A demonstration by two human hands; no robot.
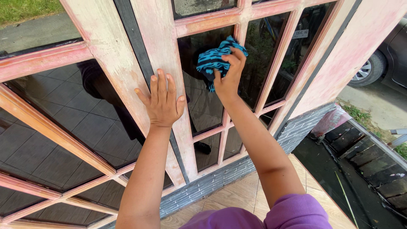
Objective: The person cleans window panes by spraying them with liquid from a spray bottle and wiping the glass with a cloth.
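We are pressing the left hand [162, 103] flat against the pale pink wooden post [159, 55] of the window frame; its grip is open, fingers spread and holding nothing. We are holding a blue and black striped cloth [214, 59] in the right hand [229, 76], whose grip is closed around the bunched fabric. The cloth is lying against the dark glass pane [203, 110] just right of the post, near the top of that pane. Further panes are sitting to the left and right, divided by thin pink bars [277, 63]. Below the frame, we are seeing a grey brick ledge [212, 180] and a tan tiled floor [237, 197]. At the far right, a car wheel [368, 70] is showing.
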